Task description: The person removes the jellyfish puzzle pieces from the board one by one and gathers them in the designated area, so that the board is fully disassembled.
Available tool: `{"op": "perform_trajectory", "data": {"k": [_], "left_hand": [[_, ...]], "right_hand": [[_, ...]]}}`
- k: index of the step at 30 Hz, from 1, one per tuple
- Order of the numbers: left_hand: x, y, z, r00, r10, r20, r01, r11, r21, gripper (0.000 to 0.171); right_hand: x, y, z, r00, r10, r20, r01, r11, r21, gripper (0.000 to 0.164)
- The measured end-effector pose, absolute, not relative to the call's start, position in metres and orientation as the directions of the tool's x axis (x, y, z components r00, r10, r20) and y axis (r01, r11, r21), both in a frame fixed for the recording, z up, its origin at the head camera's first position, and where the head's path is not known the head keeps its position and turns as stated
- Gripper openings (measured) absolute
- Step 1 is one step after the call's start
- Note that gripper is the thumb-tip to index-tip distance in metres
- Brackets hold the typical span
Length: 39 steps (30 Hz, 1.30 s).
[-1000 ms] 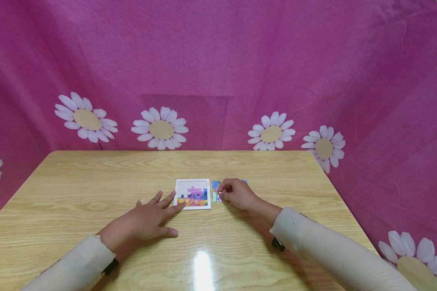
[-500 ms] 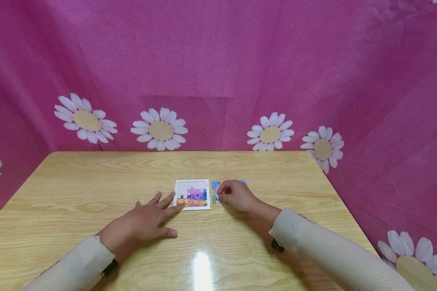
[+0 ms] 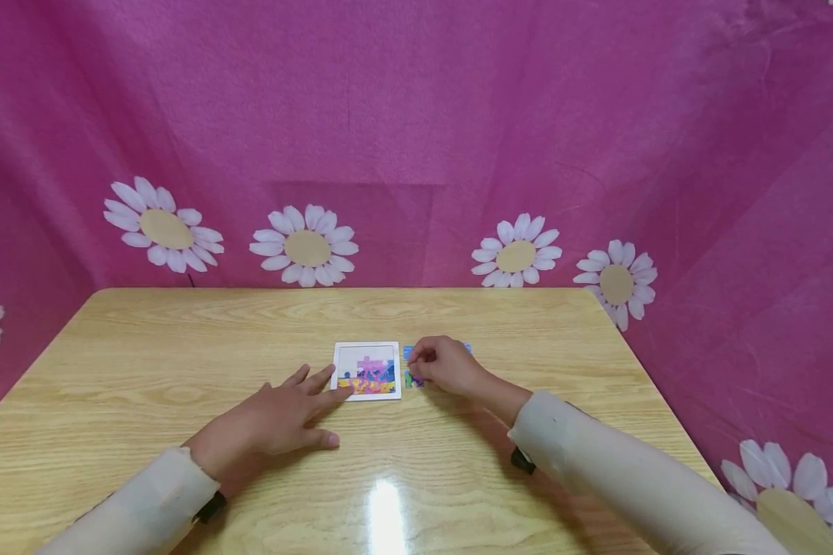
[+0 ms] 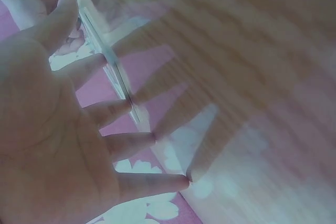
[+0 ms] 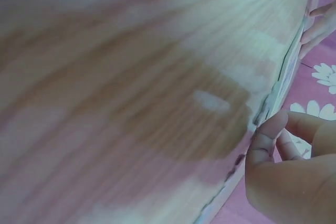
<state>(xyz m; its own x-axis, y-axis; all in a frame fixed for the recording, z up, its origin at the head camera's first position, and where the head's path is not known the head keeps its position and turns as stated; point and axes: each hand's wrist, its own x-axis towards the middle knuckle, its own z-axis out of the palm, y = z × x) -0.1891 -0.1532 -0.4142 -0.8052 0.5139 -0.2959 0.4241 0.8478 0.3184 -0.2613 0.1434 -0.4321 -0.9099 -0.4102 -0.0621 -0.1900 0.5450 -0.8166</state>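
A white-framed jigsaw puzzle (image 3: pixel 400 371) lies on the table, its picture showing pink, blue and yellow pieces in the lower and right parts over a pale backing. My left hand (image 3: pixel 284 416) rests with fingers spread, fingertips on the frame's left edge and lower left corner. Just right of the frame, my right hand (image 3: pixel 453 366) pinches a puzzle piece between thumb and index finger, mostly covered by the fingertips. Under and around this hand lie loose puzzle pieces (image 3: pixel 409 380), partly hidden by it. In the right wrist view, the thumb (image 5: pixel 274 124) and index fingertip meet close to the tabletop.
The wooden table (image 3: pixel 180 339) extends to both sides, with a light reflection near its front. A pink curtain (image 3: pixel 389 116) printed with white daisies hangs behind the back edge and along the sides.
My right hand has shifted slightly left and up, and the pinkish piece seen by its fingertips is now covered. My left hand stays in place on the frame.
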Motion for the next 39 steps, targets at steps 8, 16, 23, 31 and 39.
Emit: {"op": "perform_trajectory", "data": {"k": [8, 16, 23, 31, 39], "left_hand": [[-0.189, -0.15, -0.411, -0.81, 0.503, -0.301, 0.417, 0.855, 0.307, 0.076], [-0.186, -0.145, -0.405, -0.805, 0.522, -0.281, 0.44, 0.844, 0.307, 0.076], [-0.187, -0.137, -0.407, -0.788, 0.542, -0.291, 0.455, 0.832, 0.316, 0.082], [-0.189, -0.134, -0.409, -0.783, 0.539, -0.311, 0.462, 0.838, 0.29, 0.083], [-0.19, -0.133, -0.411, -0.777, 0.547, -0.311, 0.472, 0.834, 0.286, 0.082]], "right_hand": [[-0.262, 0.12, -0.426, -0.898, -0.439, -0.038, -0.239, 0.557, -0.796, 0.005], [-0.26, 0.098, -0.425, -0.887, -0.462, -0.01, -0.281, 0.558, -0.781, 0.005], [-0.259, 0.089, -0.426, -0.883, -0.47, -0.006, -0.303, 0.58, -0.756, 0.008], [-0.262, 0.083, -0.429, -0.9, -0.433, -0.048, -0.287, 0.673, -0.681, 0.016], [-0.263, 0.077, -0.427, -0.912, -0.402, -0.081, -0.258, 0.716, -0.649, 0.018]]}}
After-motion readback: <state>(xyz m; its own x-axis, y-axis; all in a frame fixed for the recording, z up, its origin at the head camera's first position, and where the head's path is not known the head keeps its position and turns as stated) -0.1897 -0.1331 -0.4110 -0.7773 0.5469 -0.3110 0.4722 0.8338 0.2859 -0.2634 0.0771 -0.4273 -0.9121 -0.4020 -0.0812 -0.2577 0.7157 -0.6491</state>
